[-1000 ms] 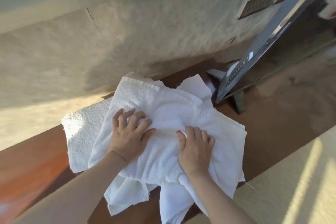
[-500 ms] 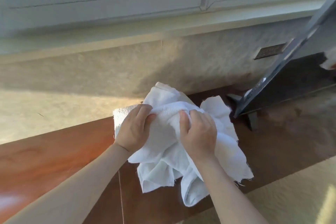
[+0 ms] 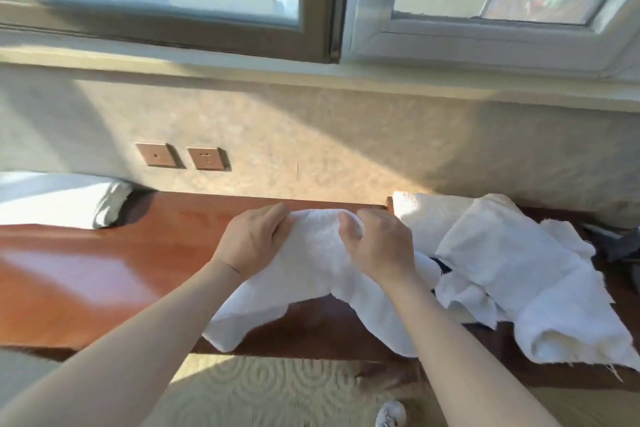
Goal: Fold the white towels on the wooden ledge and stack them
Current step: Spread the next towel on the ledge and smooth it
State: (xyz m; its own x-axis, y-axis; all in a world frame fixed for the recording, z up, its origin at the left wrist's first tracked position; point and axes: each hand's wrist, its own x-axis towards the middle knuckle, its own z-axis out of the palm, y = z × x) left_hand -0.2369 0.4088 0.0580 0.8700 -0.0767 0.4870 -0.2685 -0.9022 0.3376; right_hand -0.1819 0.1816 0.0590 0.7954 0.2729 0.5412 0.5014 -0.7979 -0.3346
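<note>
A white towel [image 3: 311, 253] hangs crumpled over the middle of the wooden ledge [image 3: 104, 274], its lower ends draping past the front edge. My left hand [image 3: 252, 243] grips its upper left part. My right hand [image 3: 377, 246] grips its upper right part. Both hands hold it close to the wall. To the right lies a loose pile of white towels [image 3: 512, 270], unfolded and partly hanging off the ledge. At the far left of the ledge rests a folded white stack [image 3: 59, 199].
A beige wall with two brown socket plates [image 3: 181, 156] rises behind the ledge, under a window frame [image 3: 332, 45]. Patterned carpet [image 3: 263, 388] lies below the ledge. A dark object [image 3: 620, 246] shows at the far right edge.
Both hands lifted one towel off the pile and carried it left to the middle of the ledge. The view swung left and up; the pile now sits to the right.
</note>
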